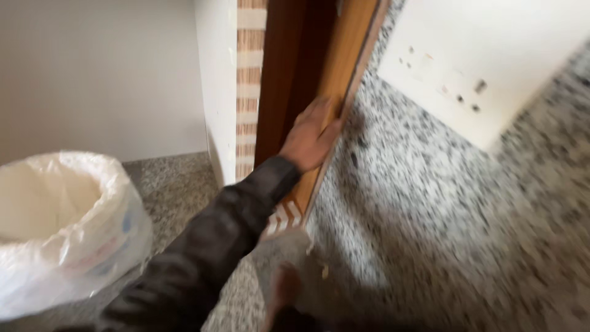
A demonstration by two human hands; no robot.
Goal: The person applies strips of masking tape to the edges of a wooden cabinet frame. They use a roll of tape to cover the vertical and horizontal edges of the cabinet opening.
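Observation:
My left hand (312, 135) reaches out from a dark sleeve and lies on a brown wooden door (344, 55), which stands ajar. The fingers curl over the door's free edge at about mid height. My right hand is out of the picture. A bare foot (284, 289), blurred, shows low in the middle on the floor. The whole picture is tilted and smeared by motion.
A white plastic bag (61, 227), open at the top, stands at the left on the speckled stone floor (430, 203). A white wall (491, 37) with a switch and socket plate (442, 77) is at the upper right. A striped frame strip (249, 92) runs beside the door.

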